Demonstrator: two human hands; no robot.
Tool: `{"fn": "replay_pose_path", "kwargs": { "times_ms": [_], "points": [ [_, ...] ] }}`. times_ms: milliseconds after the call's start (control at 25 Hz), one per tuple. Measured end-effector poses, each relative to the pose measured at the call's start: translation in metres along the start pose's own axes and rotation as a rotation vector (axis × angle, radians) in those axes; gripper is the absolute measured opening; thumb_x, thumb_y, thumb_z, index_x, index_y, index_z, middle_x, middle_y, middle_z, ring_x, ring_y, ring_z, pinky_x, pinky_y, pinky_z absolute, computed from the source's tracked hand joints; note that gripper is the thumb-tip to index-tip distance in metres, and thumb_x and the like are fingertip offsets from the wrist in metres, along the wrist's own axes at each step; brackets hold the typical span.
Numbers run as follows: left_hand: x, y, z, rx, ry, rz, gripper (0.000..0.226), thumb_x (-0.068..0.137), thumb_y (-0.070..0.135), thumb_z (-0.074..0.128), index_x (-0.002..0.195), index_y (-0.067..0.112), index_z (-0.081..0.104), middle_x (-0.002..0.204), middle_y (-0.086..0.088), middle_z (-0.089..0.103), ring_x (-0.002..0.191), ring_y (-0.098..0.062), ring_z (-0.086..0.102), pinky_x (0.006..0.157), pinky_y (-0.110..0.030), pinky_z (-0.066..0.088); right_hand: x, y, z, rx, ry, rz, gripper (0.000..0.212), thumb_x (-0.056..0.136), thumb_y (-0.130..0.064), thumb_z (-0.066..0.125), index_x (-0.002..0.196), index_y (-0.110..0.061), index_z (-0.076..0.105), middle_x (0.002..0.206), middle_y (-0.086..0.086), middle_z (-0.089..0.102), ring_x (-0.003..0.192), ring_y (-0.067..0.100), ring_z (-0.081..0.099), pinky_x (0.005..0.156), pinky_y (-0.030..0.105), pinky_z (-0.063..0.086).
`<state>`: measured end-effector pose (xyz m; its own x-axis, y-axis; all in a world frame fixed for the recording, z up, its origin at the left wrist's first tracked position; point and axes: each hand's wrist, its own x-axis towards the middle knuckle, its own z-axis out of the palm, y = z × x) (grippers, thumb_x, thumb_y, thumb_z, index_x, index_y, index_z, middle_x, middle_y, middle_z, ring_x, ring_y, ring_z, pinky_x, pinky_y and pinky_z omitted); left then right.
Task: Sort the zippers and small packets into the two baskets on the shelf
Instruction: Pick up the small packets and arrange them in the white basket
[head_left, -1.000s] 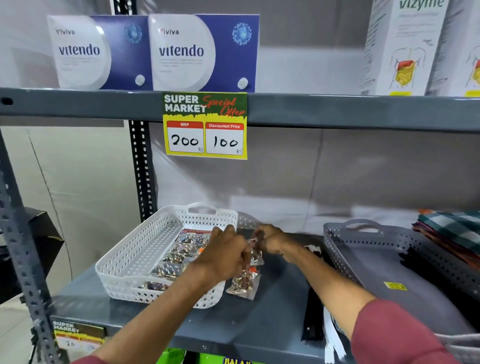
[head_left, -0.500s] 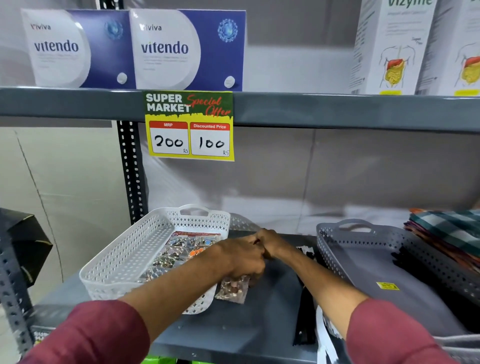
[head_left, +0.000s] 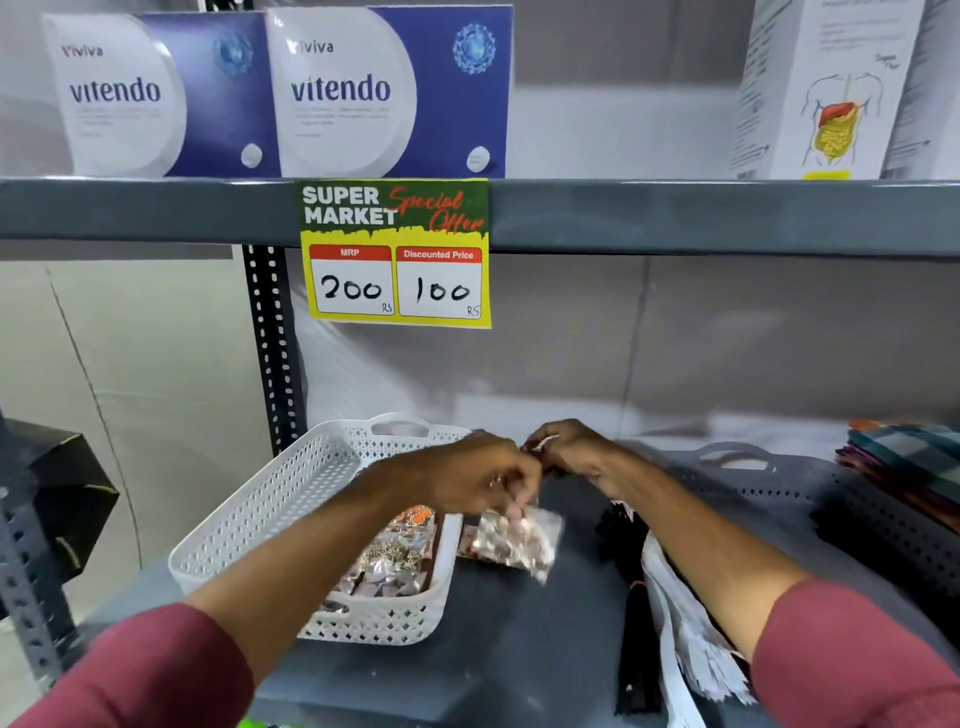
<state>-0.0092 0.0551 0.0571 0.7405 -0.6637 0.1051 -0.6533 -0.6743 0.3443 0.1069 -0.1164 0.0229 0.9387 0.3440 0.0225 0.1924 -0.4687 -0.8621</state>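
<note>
At frame centre I see my left hand (head_left: 467, 475) with fingers pinching a blurred clear packet (head_left: 517, 540) beside the white basket (head_left: 270, 519). My right hand (head_left: 569, 452) is curled; I cannot tell its grip. The zippers (head_left: 631, 571) run off the bottom edge.

The grey shelf board (head_left: 498, 670) looks like painted metal, matt and smooth, as does the perforated dark upright post (head_left: 270, 338). The white perforated basket (head_left: 270, 499) and the grey perforated basket (head_left: 779, 483) look like moulded plastic with a dull sheen. The clear crinkled packet (head_left: 519, 538) at the left hand's fingers (head_left: 511, 488) is glossy film. The blue-and-white boxes (head_left: 384, 93) are smooth printed card; the yellow price tag (head_left: 396, 254) is glossy paper. The checked folded stack (head_left: 909, 462) looks like woven cloth.
</note>
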Motion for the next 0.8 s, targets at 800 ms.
{"fn": "replay_pose_path", "kwargs": {
  "times_ms": [800],
  "points": [
    [-0.057, -0.167, -0.025, 0.069, 0.070, -1.151, 0.010, 0.091, 0.013, 0.060, 0.083, 0.013, 0.055, 0.068, 0.001, 0.053, 0.056, -0.009, 0.047, 0.046, -0.006, 0.040, 0.035, -0.063, 0.140, -0.626, 0.024, -0.119, 0.056, 0.077, 0.009, 0.072, 0.128, 0.006, 0.048, 0.123, 0.021, 0.053, 0.107, 0.032, 0.063, 0.077, 0.024, 0.051]
  ]
}}
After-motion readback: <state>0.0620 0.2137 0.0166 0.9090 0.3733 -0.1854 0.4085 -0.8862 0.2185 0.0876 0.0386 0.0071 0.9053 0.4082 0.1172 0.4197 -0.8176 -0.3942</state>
